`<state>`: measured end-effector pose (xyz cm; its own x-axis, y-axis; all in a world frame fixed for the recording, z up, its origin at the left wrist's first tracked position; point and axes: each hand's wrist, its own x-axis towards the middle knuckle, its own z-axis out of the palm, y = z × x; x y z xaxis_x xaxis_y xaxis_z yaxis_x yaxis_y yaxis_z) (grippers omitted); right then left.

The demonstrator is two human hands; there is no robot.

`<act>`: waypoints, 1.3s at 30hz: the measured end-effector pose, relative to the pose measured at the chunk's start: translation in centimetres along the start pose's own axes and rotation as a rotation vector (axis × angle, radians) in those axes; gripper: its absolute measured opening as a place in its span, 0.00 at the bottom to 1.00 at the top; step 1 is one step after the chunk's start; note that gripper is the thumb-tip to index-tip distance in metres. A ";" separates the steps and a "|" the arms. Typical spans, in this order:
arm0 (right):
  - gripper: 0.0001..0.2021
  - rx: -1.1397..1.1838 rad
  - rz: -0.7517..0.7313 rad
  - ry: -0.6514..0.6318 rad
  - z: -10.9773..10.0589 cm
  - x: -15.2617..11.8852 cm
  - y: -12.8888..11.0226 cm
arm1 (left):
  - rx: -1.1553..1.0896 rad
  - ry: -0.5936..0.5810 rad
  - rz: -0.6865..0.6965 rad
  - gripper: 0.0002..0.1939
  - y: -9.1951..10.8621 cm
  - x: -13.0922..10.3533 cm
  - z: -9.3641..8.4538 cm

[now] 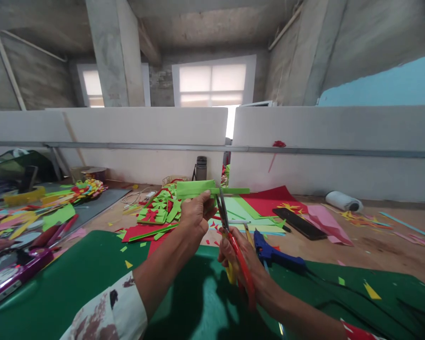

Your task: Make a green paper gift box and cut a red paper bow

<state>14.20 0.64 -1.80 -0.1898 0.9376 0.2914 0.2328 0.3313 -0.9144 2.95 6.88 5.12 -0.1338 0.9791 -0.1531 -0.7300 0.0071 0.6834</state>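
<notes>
Work state: cutting in progress. The left hand (198,212) has its grip pinched on green paper (194,190), thumb on the near face. The right hand (239,255) has its grip closed around the handles of the scissors (246,274); the blades point up, toward the far edge of the tabletop (378,248), and stand at the green paper's right end. The exact blade gap cannot be told. The green paper is held above the middle of the tabletop; a narrow strip (238,191) projects from it past the blades, to the right.

Completed, as judged from the layout: a heap of cut green pieces (163,203) lies left of centre, toward the far edge. Remaining: the wide part of the green paper appears uncut. A red sheet (269,200) also lies near the far edge, seemingly large enough for further cutting. The total quantity required cannot be determined.

Markings: a purple device (24,274) at the left edge carries a pale label, illegible here. No brand is readable on the scissors or the phone (299,224).
</notes>
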 end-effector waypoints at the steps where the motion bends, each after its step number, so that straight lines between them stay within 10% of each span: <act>1: 0.23 0.001 0.011 -0.003 0.0 -0.1 -0.1 | 0.000 -0.002 -0.001 0.13 -0.1 0.0 0.0; 39: 0.16 0.145 0.097 0.004 0.0 -0.5 0.6 | -0.042 -0.053 -0.014 0.08 -1.0 -0.8 0.1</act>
<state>14.40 0.33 -2.50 -0.1693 0.9648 0.2011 0.1092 0.2212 -0.9691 3.90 6.09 4.63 -0.0880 0.9884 -0.1236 -0.7589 0.0139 0.6510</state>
